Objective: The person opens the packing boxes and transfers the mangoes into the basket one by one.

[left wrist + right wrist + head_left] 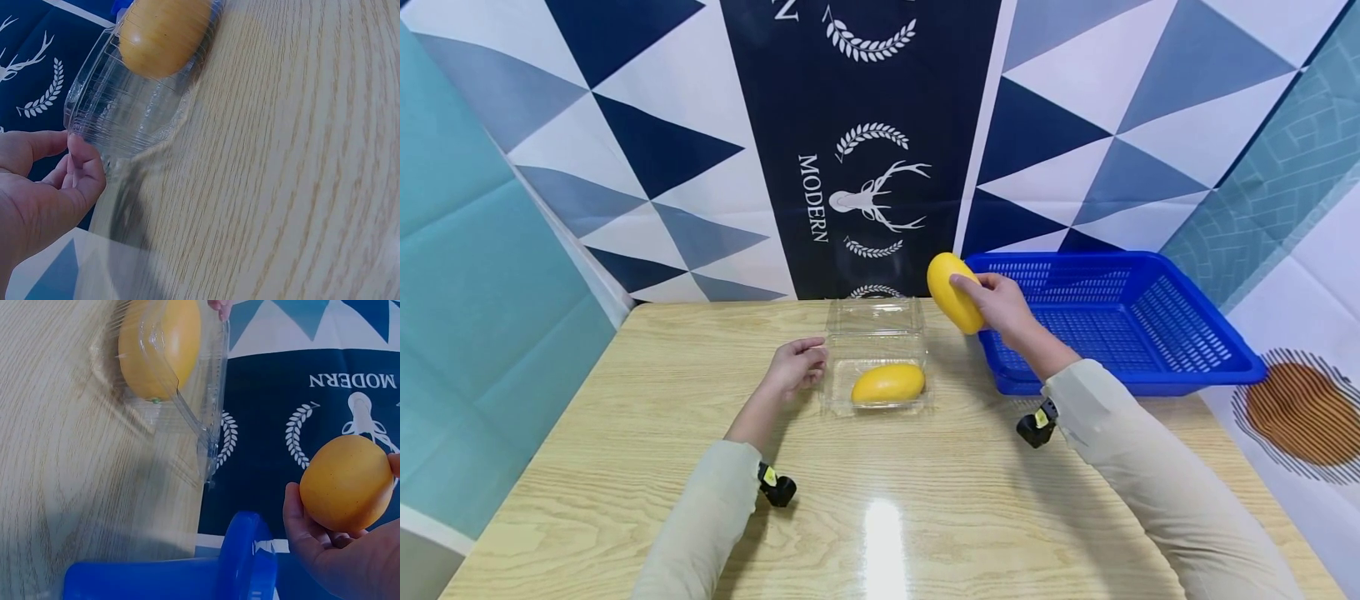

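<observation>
My right hand [1002, 306] grips a yellow mango [953, 293] in the air, left of the blue basket's near corner. In the right wrist view the fingers curl round this mango [347, 482] from below and the side. A second mango [888, 384] lies in a clear plastic clamshell box [842, 375], whose lid [876, 317] stands raised at the back. At the box's left side, my left hand [797, 367] pinches its edge between thumb and fingers; the left wrist view shows the fingertips [78, 140] right at the rim.
A blue slotted basket [1097, 325] sits at the right back of the wooden table [700, 358]. Behind the table hangs a patterned cloth [880, 150] with a deer head and triangles. Small black cameras [1036, 425] are strapped to both wrists.
</observation>
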